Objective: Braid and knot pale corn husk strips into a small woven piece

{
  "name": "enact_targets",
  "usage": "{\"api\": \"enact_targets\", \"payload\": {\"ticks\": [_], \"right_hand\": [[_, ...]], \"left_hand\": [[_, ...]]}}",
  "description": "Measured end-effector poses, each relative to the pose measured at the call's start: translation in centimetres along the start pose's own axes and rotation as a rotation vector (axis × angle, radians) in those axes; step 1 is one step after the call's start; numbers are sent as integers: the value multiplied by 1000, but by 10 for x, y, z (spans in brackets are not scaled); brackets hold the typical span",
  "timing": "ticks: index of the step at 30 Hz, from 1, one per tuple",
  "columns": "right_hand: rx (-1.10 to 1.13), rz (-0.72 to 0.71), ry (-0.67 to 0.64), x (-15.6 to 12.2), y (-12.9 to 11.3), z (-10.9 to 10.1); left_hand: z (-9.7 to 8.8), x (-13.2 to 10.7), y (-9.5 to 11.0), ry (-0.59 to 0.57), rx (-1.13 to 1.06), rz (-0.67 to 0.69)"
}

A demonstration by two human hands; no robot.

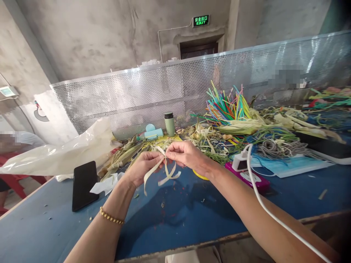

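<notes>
My left hand and my right hand meet above the blue table, both pinched on pale strips of corn husk. The strips cross between my fingertips and their loose ends hang down toward the table. A gold bead bracelet sits on my left wrist. Small husk scraps lie on the table under my hands.
A black phone lies at the left, beside crumpled tissue and a plastic sheet. A pile of husks, a green bottle, coloured strips, a charger with white cable and a perforated metal screen stand behind.
</notes>
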State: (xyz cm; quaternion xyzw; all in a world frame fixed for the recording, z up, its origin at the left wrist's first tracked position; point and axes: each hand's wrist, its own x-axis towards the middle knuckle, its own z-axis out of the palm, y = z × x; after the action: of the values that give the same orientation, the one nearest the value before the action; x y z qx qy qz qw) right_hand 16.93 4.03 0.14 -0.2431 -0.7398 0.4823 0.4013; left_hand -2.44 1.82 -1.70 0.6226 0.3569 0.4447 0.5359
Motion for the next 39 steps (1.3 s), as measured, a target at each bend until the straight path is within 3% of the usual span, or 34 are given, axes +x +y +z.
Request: {"api": "enact_targets", "payload": {"ticks": [4,9,16,23,28,34,39], "right_hand": [[21,104,-86,1,2,-5],[87,76,-160,2,9,-9],[147,89,-119,0,6,-6],[59,25,-52,0,3,-3],[57,-37,-134,0,3,-5],[-28,-80,-63,-2,-7,-7],[-105,-104,-21,-4,-10,-5]], "left_hand": [[0,1,0,13,41,8],[3,2,0,34,72,51],[8,1,0,22,2,42],[14,-2,2,12,-111,54],[12,-2,2,-25,-144,67],[9,-1,4,52,-31,121],[9,-2,5,38,24,145]]}}
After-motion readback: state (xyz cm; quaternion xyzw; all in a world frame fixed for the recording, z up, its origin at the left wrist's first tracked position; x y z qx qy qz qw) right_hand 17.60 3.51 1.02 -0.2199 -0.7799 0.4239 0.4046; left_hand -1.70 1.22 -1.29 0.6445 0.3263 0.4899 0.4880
